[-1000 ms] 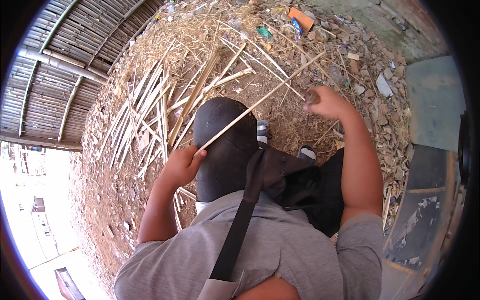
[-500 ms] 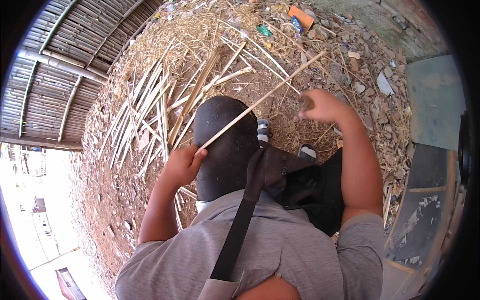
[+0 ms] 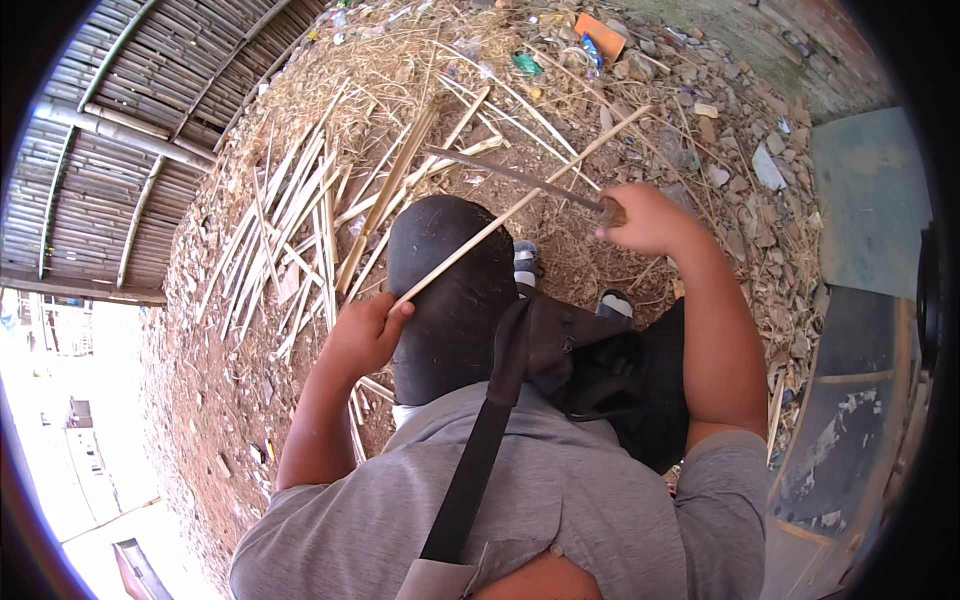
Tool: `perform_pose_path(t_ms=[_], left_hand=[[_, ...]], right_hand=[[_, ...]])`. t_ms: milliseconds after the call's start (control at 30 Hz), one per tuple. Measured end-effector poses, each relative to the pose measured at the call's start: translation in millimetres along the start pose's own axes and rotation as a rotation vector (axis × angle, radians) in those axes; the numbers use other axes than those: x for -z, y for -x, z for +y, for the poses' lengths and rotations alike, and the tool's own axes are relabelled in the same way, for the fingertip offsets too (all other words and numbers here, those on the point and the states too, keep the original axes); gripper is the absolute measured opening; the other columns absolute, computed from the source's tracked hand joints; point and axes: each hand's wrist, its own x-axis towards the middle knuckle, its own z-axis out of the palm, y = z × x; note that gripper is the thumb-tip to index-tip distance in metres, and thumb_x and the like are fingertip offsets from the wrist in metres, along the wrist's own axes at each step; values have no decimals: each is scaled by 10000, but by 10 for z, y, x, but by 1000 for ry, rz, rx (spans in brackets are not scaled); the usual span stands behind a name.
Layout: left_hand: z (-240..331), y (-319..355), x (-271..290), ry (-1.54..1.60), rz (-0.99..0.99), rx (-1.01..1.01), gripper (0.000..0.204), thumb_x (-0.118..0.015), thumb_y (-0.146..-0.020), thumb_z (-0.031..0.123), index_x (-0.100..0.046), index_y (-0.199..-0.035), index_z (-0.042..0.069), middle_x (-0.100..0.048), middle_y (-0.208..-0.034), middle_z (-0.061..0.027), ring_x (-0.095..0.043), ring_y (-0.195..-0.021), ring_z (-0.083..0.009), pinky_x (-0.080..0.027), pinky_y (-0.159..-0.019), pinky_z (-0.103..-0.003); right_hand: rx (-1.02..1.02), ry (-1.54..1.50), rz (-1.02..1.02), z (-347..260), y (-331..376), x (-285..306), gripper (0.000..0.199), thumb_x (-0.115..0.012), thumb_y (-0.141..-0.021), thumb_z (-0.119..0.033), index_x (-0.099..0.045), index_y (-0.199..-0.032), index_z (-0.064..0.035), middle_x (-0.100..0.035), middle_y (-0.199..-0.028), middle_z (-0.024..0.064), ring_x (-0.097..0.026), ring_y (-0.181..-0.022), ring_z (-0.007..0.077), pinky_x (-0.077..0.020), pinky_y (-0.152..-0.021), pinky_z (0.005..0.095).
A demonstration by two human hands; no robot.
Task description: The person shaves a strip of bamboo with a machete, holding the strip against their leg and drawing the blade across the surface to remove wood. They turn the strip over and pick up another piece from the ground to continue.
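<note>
A pale bamboo strip (image 3: 470,247) slants up and to the right across my black-clad knee (image 3: 440,300). My left hand (image 3: 366,330) is closed round its near end, thumb on top. In my right hand (image 3: 648,218) I grip the handle of a long, narrow knife (image 3: 500,171). Its dark blade points left and crosses the strip beyond the knee. Whether blade and strip touch, I cannot tell.
Split bamboo strips (image 3: 285,225) lie heaped on the dirt at left and ahead. Straw, stones and litter cover the ground, with an orange block (image 3: 600,37) at the far side. A bamboo wall (image 3: 110,150) stands left; grey-green panels (image 3: 870,200) stand right.
The knife blade, not discernible before, now shows plainly across the strip. My right hand has shifted only slightly; my left hand keeps its place on the strip.
</note>
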Motion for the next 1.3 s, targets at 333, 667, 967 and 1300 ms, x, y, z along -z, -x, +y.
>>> perform_pose_path(t_ms=[333,667,967,1300], left_hand=[[33,-24,32,5,-9,-7,500,-498,-1058,432,-566,-823,-4,-619,-738,-273,-614,-787,-507,-459,-695,-564],[-48,-2,-34,-7,20,-30,491,-492,-1064,424,-564,-828,-1,-613,-725,-268,-607,-760,-504,-451,-675,-560],[27,-26,-10,14,16,-21,495,-489,-1065,426,-555,-829,-4,-607,-711,-262,-604,-749,-500,-451,-669,-560],[1,29,-112,-48,97,-37,460,-517,-1056,405,-540,-814,14,-602,-701,-253,-609,-728,-496,-447,-641,-557]], right_hand=[[-142,-147,345,496,13,26,514,-792,-827,-338,-657,-1185,5,-725,-1023,176,-693,-946,315,-522,-822,437],[-8,-56,-46,-54,4,106,536,-808,-825,-330,-662,-1218,3,-722,-1000,178,-695,-946,306,-522,-828,427],[-127,-193,317,387,49,60,556,-799,-833,-329,-654,-1268,-14,-716,-1135,200,-696,-1040,328,-528,-906,421],[-50,-135,95,272,-22,87,475,-802,-826,-292,-672,-1176,2,-721,-980,152,-689,-924,309,-525,-839,419]])
